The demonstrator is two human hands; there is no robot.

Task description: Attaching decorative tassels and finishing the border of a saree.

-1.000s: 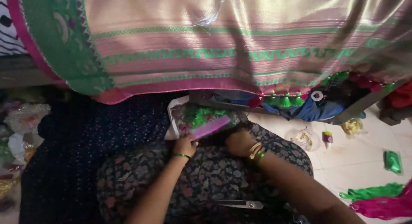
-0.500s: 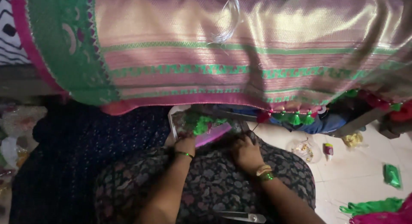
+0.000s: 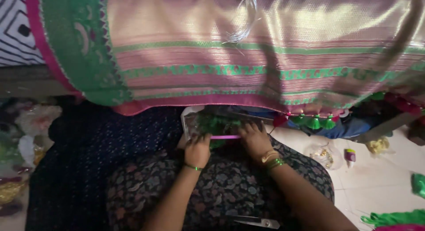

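Observation:
My left hand (image 3: 197, 150) and my right hand (image 3: 254, 139) both grip a thin pink bar-shaped tool (image 3: 225, 136) held level above my lap. Green thread or tassel material (image 3: 216, 124) bunches just behind the bar inside a clear plastic bag (image 3: 190, 122). A wide pink, gold and green saree cloth (image 3: 248, 58) hangs across the top of the view, with green and red tassels (image 3: 314, 122) along its lower edge to the right of my right hand. Bangles sit on both wrists.
Scissors (image 3: 259, 222) lie on my patterned lap. A dark blue dotted cloth (image 3: 88, 160) covers the floor at left. On the pale floor at right are a small plastic bag (image 3: 325, 155), a little spool (image 3: 350, 155) and green thread (image 3: 389, 218).
My view has moved closer under the hanging cloth. Both hands have come together onto the pink tool, which was tilted and now lies level.

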